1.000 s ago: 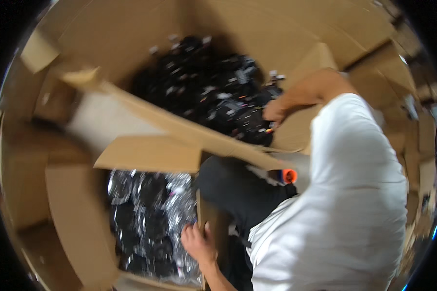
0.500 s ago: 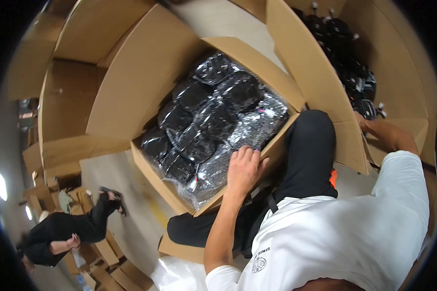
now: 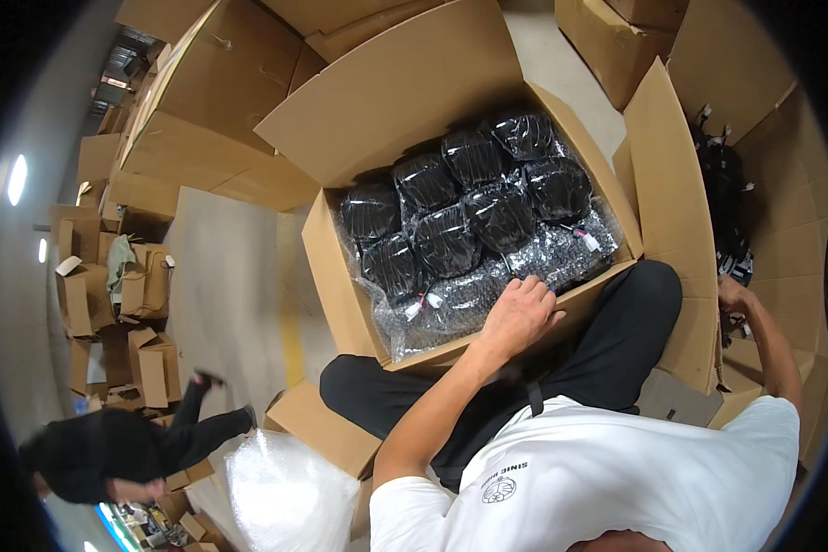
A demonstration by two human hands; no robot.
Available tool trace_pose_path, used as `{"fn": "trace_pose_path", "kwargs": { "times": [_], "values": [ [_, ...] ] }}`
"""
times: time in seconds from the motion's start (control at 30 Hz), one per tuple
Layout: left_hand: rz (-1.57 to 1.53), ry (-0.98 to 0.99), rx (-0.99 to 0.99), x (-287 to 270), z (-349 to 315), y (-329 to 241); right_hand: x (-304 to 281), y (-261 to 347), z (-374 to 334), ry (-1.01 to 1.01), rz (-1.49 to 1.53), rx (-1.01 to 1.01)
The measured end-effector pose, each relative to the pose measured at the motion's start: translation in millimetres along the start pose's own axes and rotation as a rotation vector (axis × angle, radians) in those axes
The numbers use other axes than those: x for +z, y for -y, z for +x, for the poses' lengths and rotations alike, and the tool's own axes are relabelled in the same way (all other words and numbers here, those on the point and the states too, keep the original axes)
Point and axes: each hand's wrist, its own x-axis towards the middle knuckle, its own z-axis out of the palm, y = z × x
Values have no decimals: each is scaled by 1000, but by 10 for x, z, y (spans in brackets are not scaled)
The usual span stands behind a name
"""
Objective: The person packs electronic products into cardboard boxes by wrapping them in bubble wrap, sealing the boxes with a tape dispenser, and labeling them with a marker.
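In front of me an open cardboard box (image 3: 345,322) holds several black rounded parts (image 3: 446,241) wrapped in clear plastic. They sit in rows on a sheet of bubble wrap (image 3: 561,253), and white connectors (image 3: 423,304) on short wires show beside them. My left hand (image 3: 522,316) rests at the box's near edge, over the bubble wrap, with fingers loosely bent and thumb apart, holding nothing visible. My right hand (image 3: 733,296) reaches into a second box at the right, by a heap of black parts (image 3: 727,198) with white connectors. Its fingers are mostly hidden.
The right-hand box's raised flap (image 3: 676,221) stands between the two boxes. Large cartons (image 3: 221,110) stand at the far left. Clear plastic wrap (image 3: 290,488) lies at the lower left. A person in black (image 3: 129,451) is beyond it, near piled cartons (image 3: 152,276).
My view has turned, so the boxes appear rotated and shifted right. My left hand remains at the box's near edge, my right hand in the right-hand box. The other person's legs have moved.
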Motion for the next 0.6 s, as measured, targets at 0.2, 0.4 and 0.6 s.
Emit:
{"fn": "trace_pose_path", "kwargs": {
  "times": [0.2, 0.4, 0.6],
  "values": [
    [42, 4, -31, -81, -143, 55, -931, 947, -390, -325, -60, -283],
    [-154, -121, -70, -31, -156, 25, -1302, 2366, -1649, -766, 49, -639],
    [-313, -651, -46, -905, 219, -324, -584, 3931, -2395, -459, -186, -894]
  ]
}}
